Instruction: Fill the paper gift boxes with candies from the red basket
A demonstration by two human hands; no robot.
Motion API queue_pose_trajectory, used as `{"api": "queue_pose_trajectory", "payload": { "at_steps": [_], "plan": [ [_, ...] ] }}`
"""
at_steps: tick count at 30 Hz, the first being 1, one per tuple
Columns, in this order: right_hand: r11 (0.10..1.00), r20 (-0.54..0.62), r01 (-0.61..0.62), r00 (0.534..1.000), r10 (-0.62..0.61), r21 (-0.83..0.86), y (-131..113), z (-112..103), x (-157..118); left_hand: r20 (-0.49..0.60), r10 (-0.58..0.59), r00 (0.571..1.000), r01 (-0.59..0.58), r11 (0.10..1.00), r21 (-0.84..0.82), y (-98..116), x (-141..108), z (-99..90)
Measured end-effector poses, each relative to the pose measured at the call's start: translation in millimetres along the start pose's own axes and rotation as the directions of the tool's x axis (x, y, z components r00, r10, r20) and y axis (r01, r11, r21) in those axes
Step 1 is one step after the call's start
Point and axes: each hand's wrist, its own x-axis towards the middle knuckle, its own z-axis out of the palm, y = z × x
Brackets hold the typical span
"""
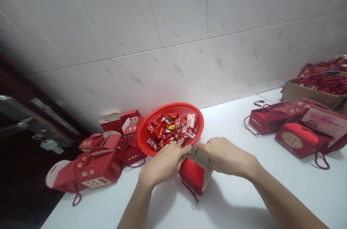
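Grasping red box [192, 174] with left hand [166, 161] and right hand [226, 156], just before basket [141, 135] near back edge of desk [225, 126].

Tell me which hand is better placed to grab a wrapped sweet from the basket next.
Probably the left hand: it sits right before the basket of wrapped sweets, while the right hand is farther right. Both are holding the red box, though.

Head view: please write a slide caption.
Left hand and right hand hold a red box in front of a basket of wrapped sweets.
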Motion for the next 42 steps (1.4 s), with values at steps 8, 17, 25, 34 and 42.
{"api": "queue_pose_trajectory", "payload": {
  "at_steps": [8,17,25,34,42],
  "plan": [
    [0.993,0.147,-0.085,0.987,0.072,0.083,12.0,-3.0,0.9,0.049,-0.023,0.999,0.021,0.999,0.029,0.0,-4.6,-3.8],
    [0.983,0.227,-0.078,0.973,0.039,0.166,15.5,-1.8,4.7,0.076,-0.052,0.996,0.060,0.992,-0.112,-9.2,-12.1,-5.3],
    [0.968,0.305,-0.144,0.949,0.076,0.207,32.0,11.2,12.7,0.140,-0.192,0.971,0.201,0.978,-0.051,-8.0,-18.0,-3.1],
    [0.954,0.261,-0.067,0.965,-0.012,0.293,43.0,8.4,16.4,0.127,-0.182,0.975,0.190,0.980,-0.057,-3.6,-20.6,-3.5],
    [0.931,-0.156,0.132,0.984,-0.083,0.340,49.2,-18.6,47.5,-0.010,0.005,1.000,-0.007,0.975,-0.221,-12.9,-25.2,-23.0]
  ]
}}
